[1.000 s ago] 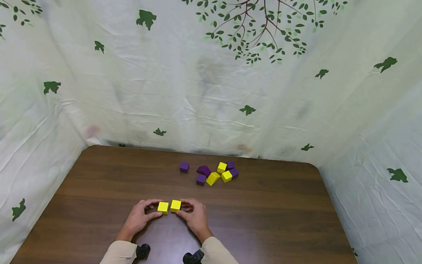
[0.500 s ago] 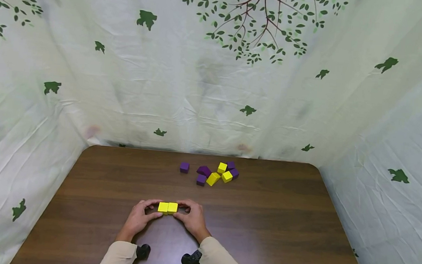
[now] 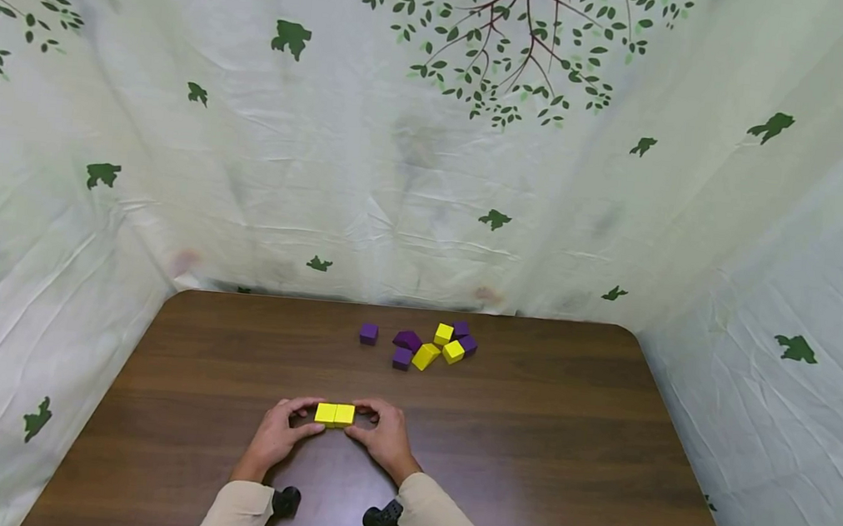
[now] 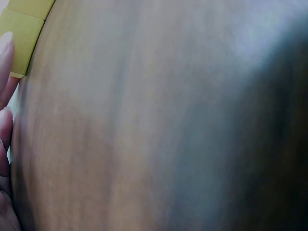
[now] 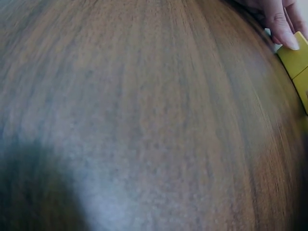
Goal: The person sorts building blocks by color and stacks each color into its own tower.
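Left edge: wrinkled off-white cloth [image 3: 8, 260] printed with dark green leaves, running also behind and along the right of a brown wood-grain table [image 3: 175, 409] with rounded far corners.

Near left, a cream fabric sleeve [image 3: 238, 510] with a black rounded device [image 3: 286, 502] at the cuff. Just beyond, a bare left hand [image 3: 276, 434], clamped on the left cube, thumb on the near side, fingers on the far side.

On the table, slightly left of centre, a bright yellow, smooth-faced left cube [image 3: 325, 414] and, touching on the right, a matching right cube [image 3: 344, 416]. Tops square, level and lined up, forming one short oblong bar. Edges crisp and straight; a thin dark seam between. Near faces a darker, shaded yellow. Duller, almost mustard, in the left wrist view, with the seam again showing as a fine line. Partly cut off in both wrist views.

Farther back, a lone dark purple cube [image 3: 368, 334]. Near again, a bare right hand [image 3: 384, 437], clamped on the right cube, thumb near, fingers far. At the wrist, a second black device [image 3: 382, 517].

Far, just right of centre, a loose cluster of purple blocks [image 3: 401, 359] and yellow blocks [image 3: 425, 356], some cubic, some angled, several touching. Near right, a second cream sleeve [image 3: 447, 524].
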Tool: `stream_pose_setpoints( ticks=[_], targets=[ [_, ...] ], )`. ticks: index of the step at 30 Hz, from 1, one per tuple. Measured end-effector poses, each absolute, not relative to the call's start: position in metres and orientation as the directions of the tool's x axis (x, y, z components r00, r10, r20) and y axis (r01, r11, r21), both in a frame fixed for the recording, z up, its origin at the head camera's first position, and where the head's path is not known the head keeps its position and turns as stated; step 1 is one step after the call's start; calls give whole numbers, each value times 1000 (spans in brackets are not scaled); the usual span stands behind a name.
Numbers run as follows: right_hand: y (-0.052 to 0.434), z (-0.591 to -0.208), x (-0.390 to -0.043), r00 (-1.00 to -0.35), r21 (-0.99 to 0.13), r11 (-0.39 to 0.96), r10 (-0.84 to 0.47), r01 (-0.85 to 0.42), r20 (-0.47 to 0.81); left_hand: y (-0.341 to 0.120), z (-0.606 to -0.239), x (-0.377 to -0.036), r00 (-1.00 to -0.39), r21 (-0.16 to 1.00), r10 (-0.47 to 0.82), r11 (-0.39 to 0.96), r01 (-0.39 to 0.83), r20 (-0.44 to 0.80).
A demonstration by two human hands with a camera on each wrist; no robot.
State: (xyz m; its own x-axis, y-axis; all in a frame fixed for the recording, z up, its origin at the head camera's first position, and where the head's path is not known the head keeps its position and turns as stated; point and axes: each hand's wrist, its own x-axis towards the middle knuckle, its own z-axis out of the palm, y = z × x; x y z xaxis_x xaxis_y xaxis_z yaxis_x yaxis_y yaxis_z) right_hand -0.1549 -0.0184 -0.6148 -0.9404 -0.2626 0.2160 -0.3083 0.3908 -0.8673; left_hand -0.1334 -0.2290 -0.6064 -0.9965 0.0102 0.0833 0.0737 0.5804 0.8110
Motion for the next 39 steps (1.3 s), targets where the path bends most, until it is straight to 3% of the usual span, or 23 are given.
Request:
stream_pose_setpoints(
  ticks=[8, 13, 22, 28, 39],
  targets=[
    [-17, -614, -155, -930, -863, 376, -275, -338, 244, -229, -603, -135, -1000, 804, 1, 595, 10, 11],
    [-12, -611, -154, -931, -885, 352, -307, -303, 197, -229, -603, -135, -1000, 803, 4, 596, -4, -8],
    [13, -597, -154, -937, -972, 95, -301, -215, 178, -228, -604, -134, -1000, 803, -4, 596, 17, 25],
    [37, -580, -160, -975, -987, 56, -170, -152, 140, -227, -605, -134, -999, 805, -7, 593, 25, 36],
    [82, -607, -207, -970, -973, 212, 202, -89, 132, -228, -604, -134, -999, 808, -3, 588, 30, 40]
  ],
)
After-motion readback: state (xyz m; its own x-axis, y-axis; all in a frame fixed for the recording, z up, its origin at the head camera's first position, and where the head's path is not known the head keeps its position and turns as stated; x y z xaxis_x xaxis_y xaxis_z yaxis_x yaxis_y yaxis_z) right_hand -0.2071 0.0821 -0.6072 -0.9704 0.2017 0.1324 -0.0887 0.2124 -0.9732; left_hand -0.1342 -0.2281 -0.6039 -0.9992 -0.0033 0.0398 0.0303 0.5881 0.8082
